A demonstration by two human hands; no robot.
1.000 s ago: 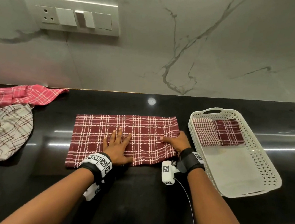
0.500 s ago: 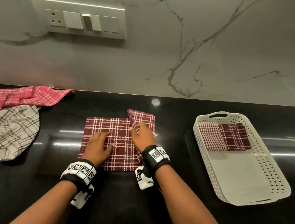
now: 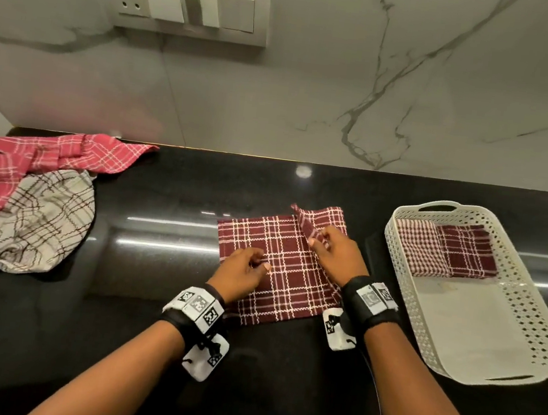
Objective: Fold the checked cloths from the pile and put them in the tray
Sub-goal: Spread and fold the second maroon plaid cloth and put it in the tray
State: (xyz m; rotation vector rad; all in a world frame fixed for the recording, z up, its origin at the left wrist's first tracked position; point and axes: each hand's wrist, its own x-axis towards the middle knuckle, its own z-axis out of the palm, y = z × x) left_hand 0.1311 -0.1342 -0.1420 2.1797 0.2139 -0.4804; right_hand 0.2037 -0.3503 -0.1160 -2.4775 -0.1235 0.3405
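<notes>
**Black counter, maroon cloth part folded, both hands on it**

Black polished counter [image 3: 132, 335] under a grey marble wall [image 3: 313, 101]. Switch plate [image 3: 186, 7] at upper left. Light streaks lie across the stone.

Task item: the maroon cloth [image 3: 287, 285], white checks, lies flat on the counter at the centre of my view. It is just left of the tray and not touching it. The shape is roughly square. Its far right corner stands up as a loose flap.

- Grip, right hand [image 3: 339, 256]: thumb and fingers pinch the raised flap and hold it off the layer below.
- Grip, left hand [image 3: 240, 274]: it sits on the near left part of the maroon cloth, fingers curled in. I cannot tell whether it nips the fabric or only presses it.
- Each wrist carries a black band with white marker blocks. I see a left band [image 3: 198, 308] and a right band [image 3: 372, 298]. A thin cable [image 3: 379, 410] drops from the right one.

Tray [image 3: 403, 292]: white, perforated walls, handle slot at each end, on the counter at right and set at an angle. Two folded cloths lie side by side at its far end. The small-check cloth [image 3: 414, 248] is on the left, and the dark folded cloth [image 3: 467, 251] touches it on the right.

Pile: far left of the counter, well apart from the maroon cloth. A crumpled pink-red cloth [image 3: 29, 163] lies toward the wall. It overlaps a pale cloth [image 3: 39, 223] with brown lines, which is nearer me.
</notes>
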